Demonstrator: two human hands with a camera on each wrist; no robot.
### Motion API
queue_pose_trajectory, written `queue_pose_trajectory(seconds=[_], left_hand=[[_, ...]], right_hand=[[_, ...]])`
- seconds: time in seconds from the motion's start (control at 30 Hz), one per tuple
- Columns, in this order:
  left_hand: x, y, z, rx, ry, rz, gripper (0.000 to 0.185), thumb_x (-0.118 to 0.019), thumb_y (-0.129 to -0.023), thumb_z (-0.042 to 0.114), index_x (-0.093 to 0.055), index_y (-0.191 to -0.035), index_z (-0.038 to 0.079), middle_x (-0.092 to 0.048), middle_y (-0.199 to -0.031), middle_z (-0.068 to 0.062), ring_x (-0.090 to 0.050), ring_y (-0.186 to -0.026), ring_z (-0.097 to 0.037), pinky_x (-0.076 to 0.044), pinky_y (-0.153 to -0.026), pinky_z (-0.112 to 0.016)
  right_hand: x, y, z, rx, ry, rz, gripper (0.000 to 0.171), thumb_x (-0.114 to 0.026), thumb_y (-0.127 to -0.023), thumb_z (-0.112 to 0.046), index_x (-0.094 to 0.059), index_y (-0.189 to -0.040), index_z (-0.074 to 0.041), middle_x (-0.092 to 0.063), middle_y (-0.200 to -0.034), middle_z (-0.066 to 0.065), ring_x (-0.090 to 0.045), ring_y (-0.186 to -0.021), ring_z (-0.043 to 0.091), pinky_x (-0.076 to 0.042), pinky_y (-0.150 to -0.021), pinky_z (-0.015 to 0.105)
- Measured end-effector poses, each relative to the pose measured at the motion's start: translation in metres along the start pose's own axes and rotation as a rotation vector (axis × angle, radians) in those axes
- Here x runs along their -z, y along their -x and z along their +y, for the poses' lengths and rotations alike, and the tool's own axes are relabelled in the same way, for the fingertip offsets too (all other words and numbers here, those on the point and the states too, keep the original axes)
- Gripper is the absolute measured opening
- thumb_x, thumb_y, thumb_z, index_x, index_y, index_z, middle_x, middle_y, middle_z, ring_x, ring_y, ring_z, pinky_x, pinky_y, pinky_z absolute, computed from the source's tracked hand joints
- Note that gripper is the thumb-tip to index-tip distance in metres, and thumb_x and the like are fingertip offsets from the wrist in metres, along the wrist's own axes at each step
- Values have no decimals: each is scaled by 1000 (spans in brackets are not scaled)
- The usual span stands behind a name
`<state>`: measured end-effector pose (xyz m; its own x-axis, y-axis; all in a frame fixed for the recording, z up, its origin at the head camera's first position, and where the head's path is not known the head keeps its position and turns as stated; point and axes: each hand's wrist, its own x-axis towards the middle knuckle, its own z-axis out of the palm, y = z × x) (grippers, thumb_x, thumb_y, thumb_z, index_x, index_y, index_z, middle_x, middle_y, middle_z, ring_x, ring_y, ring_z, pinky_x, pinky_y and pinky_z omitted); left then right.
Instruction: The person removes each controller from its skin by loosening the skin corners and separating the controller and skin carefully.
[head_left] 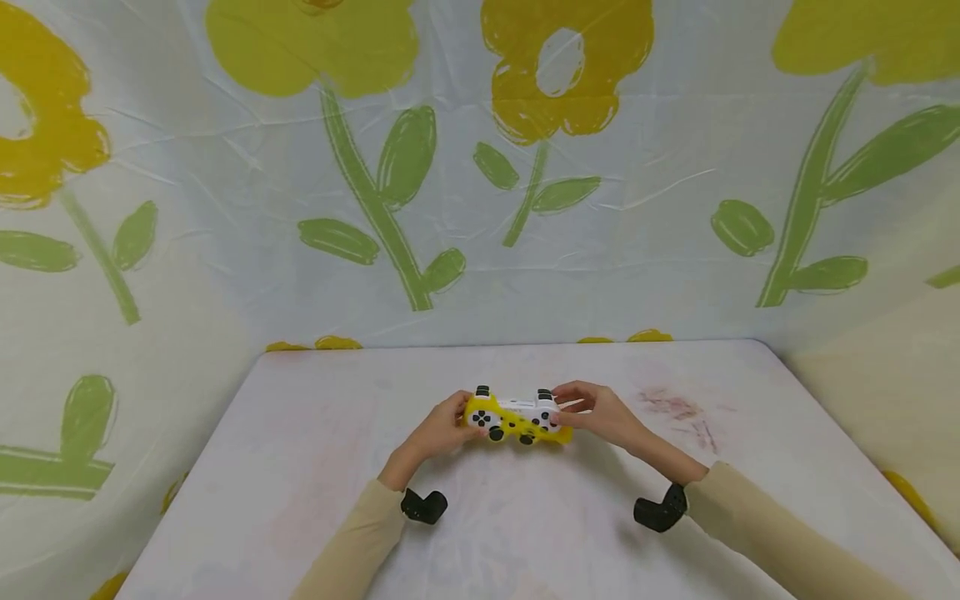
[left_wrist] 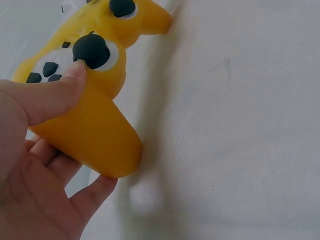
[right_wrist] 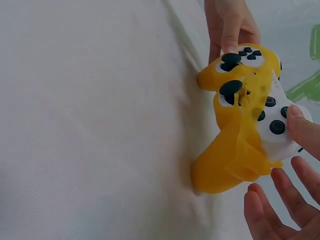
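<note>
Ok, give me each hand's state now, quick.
Left hand: grips the left handle of the white game controller in its yellow silicone cover.
Right hand: fingers pinch that controller's bared right end.

Bright even light, soft shadows

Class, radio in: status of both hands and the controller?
Left hand grips controller, thumb by stick. Right hand holds other end; yellow cover peeled loose there. Table beneath.

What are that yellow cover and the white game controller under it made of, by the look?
The yellow cover looks like soft silicone or rubber: matte, slightly see-through, and it sags and folds where it is peeled off. The game controller beneath looks like hard, smooth white plastic. Both hands, left and right, grip it.
</note>
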<state>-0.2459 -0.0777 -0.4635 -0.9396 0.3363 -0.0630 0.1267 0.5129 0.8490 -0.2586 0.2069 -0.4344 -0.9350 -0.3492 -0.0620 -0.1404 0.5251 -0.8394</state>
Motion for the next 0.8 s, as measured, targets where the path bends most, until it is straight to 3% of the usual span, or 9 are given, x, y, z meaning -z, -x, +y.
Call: queue_pose_trajectory(seconds=[0.17, 0.37, 0.63, 0.8], left_hand=[[0, -1, -2, 18, 22, 13, 54, -72, -86, 19, -47, -131, 3, -58, -130, -15, -54, -122, -31, -43, -104, -48], [0, 1, 0, 21, 43, 29, 54, -72, -86, 20, -47, -131, 3, -56, -133, -17, -51, -126, -35, -42, -105, -50], [-2, 4, -2, 15, 46, 68, 53, -73, -85, 23, -51, -129, 3, -60, -128, -16, -55, -122, -33, -46, -102, -46], [-4, 5, -1, 9, 52, 74, 54, -72, -87, 25, -51, -130, 1, -59, -128, -16, -55, -122, -34, -45, -103, -46]], right_hand=[[2, -5, 1, -34, -66, -32, 53, -74, -84, -30, -58, -127, -3, -58, -129, 21, -62, -107, 29, -57, -82, 34], [1, -9, 6, -12, -57, -49, 55, -72, -86, -30, -57, -130, -1, -60, -129, 20, -59, -115, 32, -53, -91, 38], [-4, -8, 8, -35, -144, -45, 54, -72, -86, -26, -56, -129, 4, -64, -122, 20, -63, -106, 22, -54, -85, 26], [-3, -7, 7, -29, -134, -36, 54, -72, -86, -27, -57, -129, 3, -64, -121, 20, -64, -104, 21, -55, -84, 27]])
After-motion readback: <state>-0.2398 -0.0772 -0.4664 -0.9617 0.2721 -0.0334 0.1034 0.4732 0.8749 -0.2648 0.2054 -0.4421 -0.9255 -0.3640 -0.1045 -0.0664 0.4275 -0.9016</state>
